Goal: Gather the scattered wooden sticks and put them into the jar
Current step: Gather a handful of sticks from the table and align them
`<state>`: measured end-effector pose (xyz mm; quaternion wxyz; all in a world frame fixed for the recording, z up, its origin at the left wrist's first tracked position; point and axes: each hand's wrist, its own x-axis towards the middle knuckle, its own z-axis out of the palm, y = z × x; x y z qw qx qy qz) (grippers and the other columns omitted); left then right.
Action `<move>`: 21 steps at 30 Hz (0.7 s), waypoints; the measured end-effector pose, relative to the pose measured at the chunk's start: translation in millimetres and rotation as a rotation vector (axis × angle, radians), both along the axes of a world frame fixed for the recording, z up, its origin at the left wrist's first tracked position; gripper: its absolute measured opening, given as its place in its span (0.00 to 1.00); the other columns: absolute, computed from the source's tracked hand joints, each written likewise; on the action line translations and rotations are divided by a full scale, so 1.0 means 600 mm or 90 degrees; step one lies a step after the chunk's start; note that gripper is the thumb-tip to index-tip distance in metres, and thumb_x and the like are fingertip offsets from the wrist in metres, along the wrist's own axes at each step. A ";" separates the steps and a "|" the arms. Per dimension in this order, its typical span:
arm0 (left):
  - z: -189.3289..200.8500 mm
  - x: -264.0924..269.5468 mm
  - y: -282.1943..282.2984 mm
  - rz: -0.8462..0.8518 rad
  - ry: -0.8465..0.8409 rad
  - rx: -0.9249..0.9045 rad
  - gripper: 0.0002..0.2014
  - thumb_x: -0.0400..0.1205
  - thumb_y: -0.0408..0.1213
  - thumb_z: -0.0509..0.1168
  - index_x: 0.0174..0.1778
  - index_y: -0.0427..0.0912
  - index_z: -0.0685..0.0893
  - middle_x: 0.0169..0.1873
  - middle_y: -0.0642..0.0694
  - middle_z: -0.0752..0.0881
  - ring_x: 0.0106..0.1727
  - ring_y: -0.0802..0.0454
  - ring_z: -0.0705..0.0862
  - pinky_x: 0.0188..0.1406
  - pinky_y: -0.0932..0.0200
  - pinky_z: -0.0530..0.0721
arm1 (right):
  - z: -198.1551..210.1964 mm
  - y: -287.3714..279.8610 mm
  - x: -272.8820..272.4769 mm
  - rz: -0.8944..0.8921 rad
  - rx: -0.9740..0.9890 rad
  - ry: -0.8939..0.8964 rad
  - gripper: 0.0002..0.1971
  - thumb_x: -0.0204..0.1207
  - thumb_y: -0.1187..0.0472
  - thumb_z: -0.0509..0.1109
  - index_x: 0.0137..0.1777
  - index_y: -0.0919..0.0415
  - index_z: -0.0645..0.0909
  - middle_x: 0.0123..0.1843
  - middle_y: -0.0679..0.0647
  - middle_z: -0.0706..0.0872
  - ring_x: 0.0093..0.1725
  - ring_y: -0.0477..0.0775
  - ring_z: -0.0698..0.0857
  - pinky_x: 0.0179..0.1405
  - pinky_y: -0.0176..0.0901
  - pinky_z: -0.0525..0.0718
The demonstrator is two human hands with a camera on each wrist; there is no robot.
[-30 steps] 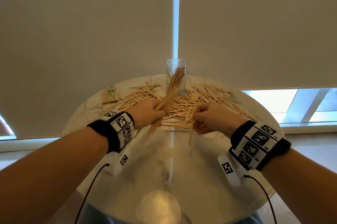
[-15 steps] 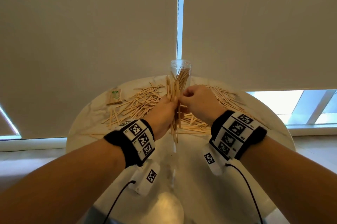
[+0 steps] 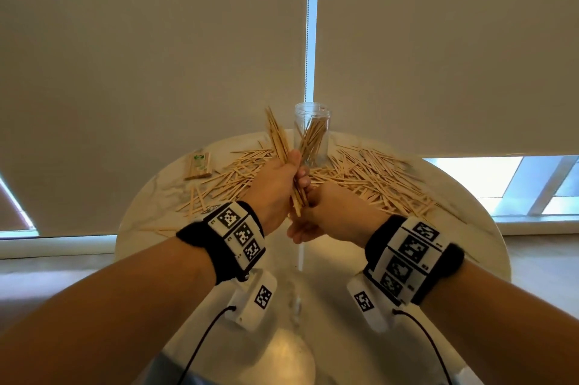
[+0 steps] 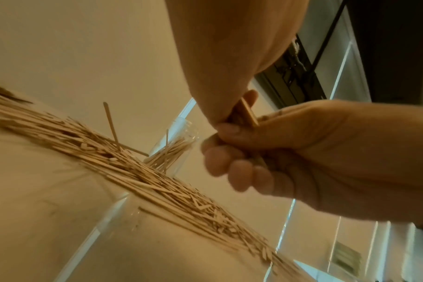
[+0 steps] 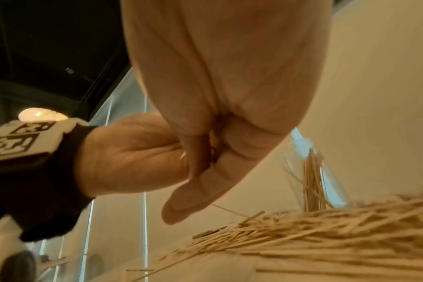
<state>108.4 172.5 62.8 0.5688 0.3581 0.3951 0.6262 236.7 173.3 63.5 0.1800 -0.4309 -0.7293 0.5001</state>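
Pale, thin wooden sticks (image 3: 369,177), matt and unvarnished, dry-looking and smooth-sided, strewn over a round, cream, marble-veined stone-like surface (image 3: 329,331), polished and glossy, mirroring the window light. Clear, tall cylindrical plastic jar (image 3: 311,133), smooth and shiny, see-through. Small bundle of sticks in a clear glossy wrapper with a green-printed label (image 3: 198,166). Beige fabric roller blinds (image 3: 156,55), matt, finely even. Black knitted cloth wristbands (image 3: 200,243), soft and matt, carrying white hard plastic plates with black printed square markers (image 3: 238,234), faintly sheened.
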 end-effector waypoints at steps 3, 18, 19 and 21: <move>0.000 -0.011 -0.001 0.024 0.047 0.001 0.13 0.91 0.47 0.56 0.45 0.42 0.74 0.26 0.51 0.72 0.25 0.57 0.69 0.28 0.60 0.74 | 0.010 0.006 0.005 0.048 0.071 -0.171 0.17 0.78 0.57 0.77 0.59 0.69 0.86 0.49 0.59 0.93 0.47 0.54 0.93 0.53 0.47 0.92; 0.004 -0.016 -0.026 -0.146 0.831 0.085 0.11 0.80 0.49 0.73 0.50 0.46 0.86 0.29 0.55 0.83 0.19 0.68 0.75 0.22 0.72 0.71 | 0.061 0.035 -0.001 0.110 0.602 -0.609 0.17 0.90 0.55 0.53 0.57 0.61 0.83 0.42 0.54 0.82 0.43 0.58 0.84 0.40 0.48 0.81; 0.009 -0.017 -0.026 -0.156 0.823 0.088 0.10 0.79 0.46 0.75 0.50 0.45 0.85 0.27 0.59 0.83 0.18 0.69 0.75 0.21 0.74 0.70 | 0.055 0.038 -0.004 0.090 0.628 -0.588 0.19 0.89 0.53 0.53 0.51 0.60 0.83 0.37 0.52 0.79 0.40 0.57 0.82 0.37 0.48 0.81; 0.021 -0.017 -0.025 -0.180 0.799 0.107 0.09 0.77 0.39 0.78 0.44 0.47 0.83 0.20 0.62 0.80 0.18 0.66 0.75 0.19 0.75 0.69 | 0.047 0.043 -0.008 0.053 0.636 -0.531 0.24 0.89 0.50 0.48 0.35 0.56 0.75 0.31 0.51 0.76 0.36 0.56 0.81 0.34 0.49 0.81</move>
